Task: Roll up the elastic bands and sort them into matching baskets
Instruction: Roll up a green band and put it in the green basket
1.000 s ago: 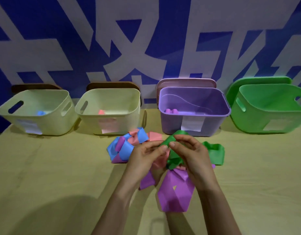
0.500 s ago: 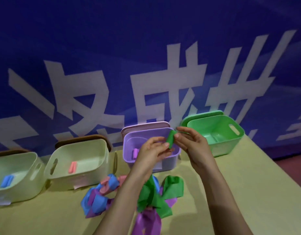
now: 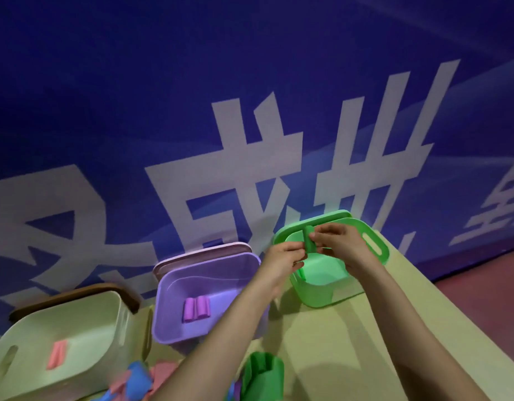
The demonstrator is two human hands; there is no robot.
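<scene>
- Green elastic band rolled into a short upright cylinder (image 3: 310, 239) is held in the air above the open mouth of the green plastic basket (image 3: 378, 250), near its back rim.
- Left hand (image 3: 280, 257) has its fingers curled and pinches the roll's lower left side.
- Right hand (image 3: 341, 241) pinches the roll from the right with thumb and fingertips; its other fingers are curled.
- Both forearms reach up from the bottom edge of the view, the left one crossing in front of the lilac plastic basket (image 3: 174, 316).
- Two purple rolled bands (image 3: 196, 308) lie side by side on the lilac basket's floor.
- One pink rolled band (image 3: 56, 354) lies inside the cream plastic basket (image 3: 111, 319), just left of the lilac one.
- Loose green band (image 3: 263, 374) sits folded at the bottom edge, beside a blurred heap of blue and pink bands (image 3: 137, 382).
- All three baskets stand in a row on the pale yellow-green tabletop (image 3: 351, 342), along its far edge.
- Lids stand propped behind the baskets: a brown lid (image 3: 76, 293), a pink lid (image 3: 203, 253) and a green lid (image 3: 313, 222).
- Blue banner with large white characters (image 3: 250, 82) fills the background; a strip of reddish floor (image 3: 495, 285) shows at the right.
</scene>
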